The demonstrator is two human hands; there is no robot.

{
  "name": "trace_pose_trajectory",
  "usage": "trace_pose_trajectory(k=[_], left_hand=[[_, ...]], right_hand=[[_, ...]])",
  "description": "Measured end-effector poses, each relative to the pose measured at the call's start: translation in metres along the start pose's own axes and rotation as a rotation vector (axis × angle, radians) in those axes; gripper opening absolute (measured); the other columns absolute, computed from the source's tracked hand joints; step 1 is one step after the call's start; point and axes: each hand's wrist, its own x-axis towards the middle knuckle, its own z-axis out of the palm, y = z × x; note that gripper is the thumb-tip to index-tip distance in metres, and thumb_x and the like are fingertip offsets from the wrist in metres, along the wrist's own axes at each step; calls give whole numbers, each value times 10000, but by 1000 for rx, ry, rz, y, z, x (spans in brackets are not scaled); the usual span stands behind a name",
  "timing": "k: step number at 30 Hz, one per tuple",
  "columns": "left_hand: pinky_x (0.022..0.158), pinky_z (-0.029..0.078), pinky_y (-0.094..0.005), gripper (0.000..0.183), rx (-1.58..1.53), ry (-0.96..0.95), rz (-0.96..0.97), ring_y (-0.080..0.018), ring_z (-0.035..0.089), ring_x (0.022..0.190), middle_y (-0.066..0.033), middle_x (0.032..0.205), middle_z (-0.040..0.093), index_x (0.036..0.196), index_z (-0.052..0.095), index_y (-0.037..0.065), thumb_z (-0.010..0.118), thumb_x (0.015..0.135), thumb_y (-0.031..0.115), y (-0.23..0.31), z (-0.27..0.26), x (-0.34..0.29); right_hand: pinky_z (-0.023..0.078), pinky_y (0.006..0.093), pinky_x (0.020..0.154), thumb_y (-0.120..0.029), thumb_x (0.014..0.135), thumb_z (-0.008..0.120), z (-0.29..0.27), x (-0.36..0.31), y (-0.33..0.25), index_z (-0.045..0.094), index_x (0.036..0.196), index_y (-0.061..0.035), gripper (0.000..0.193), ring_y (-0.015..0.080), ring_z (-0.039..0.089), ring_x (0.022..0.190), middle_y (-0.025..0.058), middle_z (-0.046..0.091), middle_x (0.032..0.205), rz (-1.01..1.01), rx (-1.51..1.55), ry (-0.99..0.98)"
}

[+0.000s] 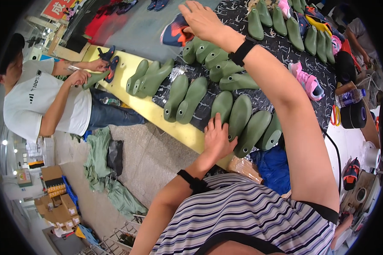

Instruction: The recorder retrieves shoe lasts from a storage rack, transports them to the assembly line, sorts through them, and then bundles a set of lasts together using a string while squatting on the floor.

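My left hand [217, 138] rests with spread fingers over the near end of a green shoe last [222, 105], in a row of similar lasts at the table's front. Stretched far forward, my right hand [202, 20] is closed round a dark blue and orange shoe [174, 33], thumb on one side and fingers on the other. Just below that shoe lies a cluster of green lasts [217, 57]. A pair of lasts [191, 100] lies left of my left hand. The underside of my right hand's grip is hidden.
A co-worker [51, 93] at the left holds a green last and a dark shoe. More lasts [278, 21] and a pink shoe [306, 80] lie on the patterned black cover. A bottle [350, 97] stands at the right. Green cloth [98, 155] lies on the floor.
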Motion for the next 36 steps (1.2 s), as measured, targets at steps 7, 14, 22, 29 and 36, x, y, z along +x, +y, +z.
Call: trace_pose_trajectory(k=[7,14,22,29,36], left_hand=[[899,383,-499,503,-15,26,-5,-417,384,1160,-254,1326,359,980,581,-8,737,646,334,-2,4,-4],[944,327,-499,462,-146,144,19,-391,366,1190,-239,1311,372,1004,600,15,711,691,335,-29,8,-13],[954,298,-503,493,61,383,-257,-395,367,1187,-229,1263,397,1037,621,33,694,719,402,-132,-45,16],[891,344,-450,535,174,71,-337,-353,427,1079,-183,1140,466,930,683,5,694,695,486,-162,-43,33],[911,341,-470,509,141,278,-158,-381,461,1048,-210,1112,500,845,685,-41,737,654,427,-234,-55,45]], right_hand=[[479,448,799,-232,821,615,-53,-86,-10,583,1052,-38,303,359,584,976,167,612,1030,24,183,-405],[446,436,877,-261,827,630,-127,-244,-78,548,1139,16,426,386,551,1035,214,575,1121,331,396,-641],[422,436,885,-162,763,678,-145,-289,-143,564,1036,50,364,403,532,1015,228,582,1058,498,338,-799],[374,422,963,-36,649,571,-123,-319,-148,609,951,18,310,364,518,1053,185,603,1066,610,278,-463],[384,415,939,-19,643,547,-114,-316,-141,603,891,16,256,351,527,1025,166,607,1033,719,239,-478]])
